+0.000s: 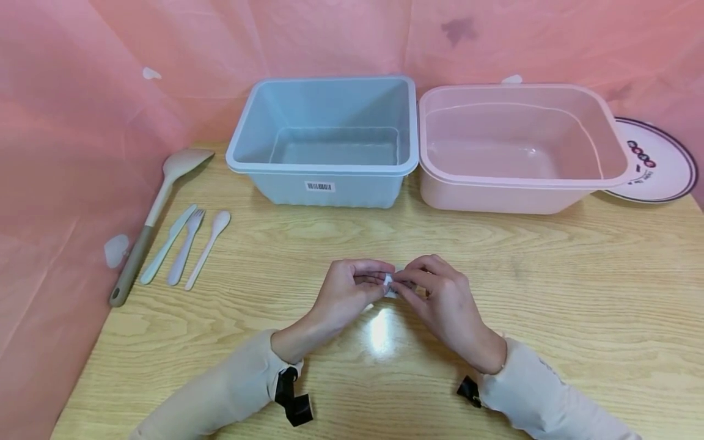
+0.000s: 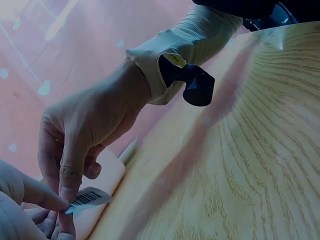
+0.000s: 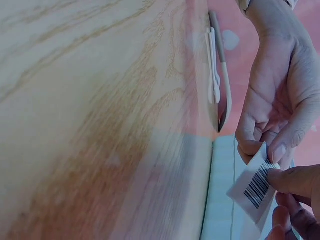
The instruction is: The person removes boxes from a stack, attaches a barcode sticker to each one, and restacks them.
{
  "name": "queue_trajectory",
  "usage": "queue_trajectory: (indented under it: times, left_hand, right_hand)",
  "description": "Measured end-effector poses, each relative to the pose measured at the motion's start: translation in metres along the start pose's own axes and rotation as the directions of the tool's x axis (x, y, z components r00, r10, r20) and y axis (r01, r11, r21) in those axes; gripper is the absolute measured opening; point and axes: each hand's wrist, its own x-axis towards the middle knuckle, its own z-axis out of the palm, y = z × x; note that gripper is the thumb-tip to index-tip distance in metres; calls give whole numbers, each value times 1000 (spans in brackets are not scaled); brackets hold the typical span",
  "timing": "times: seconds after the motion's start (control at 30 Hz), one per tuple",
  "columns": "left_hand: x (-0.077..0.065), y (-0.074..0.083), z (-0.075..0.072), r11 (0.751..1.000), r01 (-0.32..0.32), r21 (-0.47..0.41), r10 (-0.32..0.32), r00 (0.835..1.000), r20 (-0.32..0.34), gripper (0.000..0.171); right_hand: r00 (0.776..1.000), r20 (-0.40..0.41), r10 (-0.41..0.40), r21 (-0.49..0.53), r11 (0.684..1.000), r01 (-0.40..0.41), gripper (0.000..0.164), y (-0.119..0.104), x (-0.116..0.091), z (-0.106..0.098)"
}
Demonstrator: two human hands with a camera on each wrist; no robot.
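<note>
A small white barcode sticker [image 1: 391, 292] is held between both hands, over the middle of the wooden table [image 1: 264, 256]. My left hand [image 1: 346, 293] pinches one end between thumb and fingers. From the other side, my right hand [image 1: 448, 299] pinches it with thumb and fingertips, close against the left fingertips. In the right wrist view the printed bars of the sticker [image 3: 254, 189] face the camera and one corner sticks out free. The left wrist view shows the sticker [image 2: 91, 198] jutting out beside the right thumb.
Behind the hands stand a blue bin [image 1: 330, 186] with a barcode label and a pink bin [image 1: 500, 197], side by side. A plate [image 1: 665, 165] lies partly behind the pink bin. At left lie a spatula [image 1: 159, 205], a knife [image 1: 167, 244], a fork [image 1: 186, 247] and a spoon [image 1: 208, 250].
</note>
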Motion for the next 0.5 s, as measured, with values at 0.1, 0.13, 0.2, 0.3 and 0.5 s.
queue_trajectory:
  times: [0.1,0.13,0.2,0.3,0.5]
  left_hand:
    - [0,0,1,1000,-5,24,5,1000,6,25]
    - [-1,0,1,999,-9,32,9,1000,9,25]
    - [-1,0,1,998,-22,51,21,1000,13,26]
    - [-1,0,1,997,-42,67,40,999,18,26]
    - [-2,-1,1,999,-40,7,39,999,9,23]
  right_hand:
    - [1000,14,8,9,1000,-8,16,1,-1,-1]
    - [1000,20,12,15,1000,-12,16,1,-1,-1]
    - [999,33,24,30,999,-25,16,1,-1,-2]
    - [998,50,40,51,998,-43,16,2,-1,-3]
    - [999,38,22,73,997,-25,17,2,-2,-3]
